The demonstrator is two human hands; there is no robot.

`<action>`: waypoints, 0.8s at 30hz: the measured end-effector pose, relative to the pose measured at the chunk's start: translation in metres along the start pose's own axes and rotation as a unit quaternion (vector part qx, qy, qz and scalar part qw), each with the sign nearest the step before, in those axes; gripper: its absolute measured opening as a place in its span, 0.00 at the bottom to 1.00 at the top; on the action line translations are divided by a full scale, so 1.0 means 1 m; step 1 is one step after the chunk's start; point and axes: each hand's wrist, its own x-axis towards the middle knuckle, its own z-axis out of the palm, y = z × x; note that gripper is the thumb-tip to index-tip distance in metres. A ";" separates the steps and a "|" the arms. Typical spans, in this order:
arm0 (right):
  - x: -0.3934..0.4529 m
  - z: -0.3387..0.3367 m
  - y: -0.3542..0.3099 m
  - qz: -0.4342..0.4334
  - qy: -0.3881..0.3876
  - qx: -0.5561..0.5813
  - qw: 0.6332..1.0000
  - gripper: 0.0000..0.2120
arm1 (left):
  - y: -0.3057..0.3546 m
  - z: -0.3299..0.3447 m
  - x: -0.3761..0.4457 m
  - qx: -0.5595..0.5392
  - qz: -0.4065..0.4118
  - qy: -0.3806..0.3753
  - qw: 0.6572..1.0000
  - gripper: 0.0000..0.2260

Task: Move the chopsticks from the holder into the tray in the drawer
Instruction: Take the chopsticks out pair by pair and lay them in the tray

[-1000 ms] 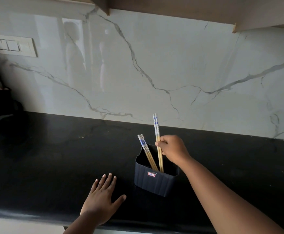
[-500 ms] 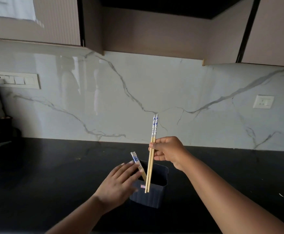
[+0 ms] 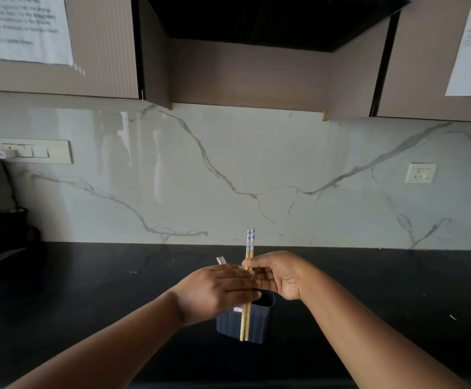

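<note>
Head view. Dark ribbed holder (image 3: 252, 321) stood on black counter (image 3: 88, 304), landmark for all below. Right hand (image 3: 280, 275) hung above holder, fingers pinched round pair of chopsticks (image 3: 247, 287); pair upright, patterned tops up, lower tips out of holder, in front of its front wall. Left hand (image 3: 217, 290) just left of and above holder, fingers extended and loose, reaching across toward held pair; whether touching, could not tell. Second pair of chopsticks (image 3: 221, 260) showed tops only behind left hand, above holder's left side. Drawer and tray out of sight.
</note>
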 end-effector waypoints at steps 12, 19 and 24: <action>-0.019 0.000 -0.009 -0.200 0.083 -0.271 0.938 0.09 | -0.010 -0.042 0.066 -0.227 -0.375 0.053 0.897 0.07; -0.018 0.002 0.008 -0.303 0.043 -0.262 0.915 0.06 | -0.034 -0.057 0.079 -0.499 -0.513 0.016 0.698 0.03; -0.016 -0.001 0.020 -0.260 0.020 -0.213 0.942 0.09 | -0.033 -0.051 0.072 -0.529 -0.525 0.004 0.666 0.07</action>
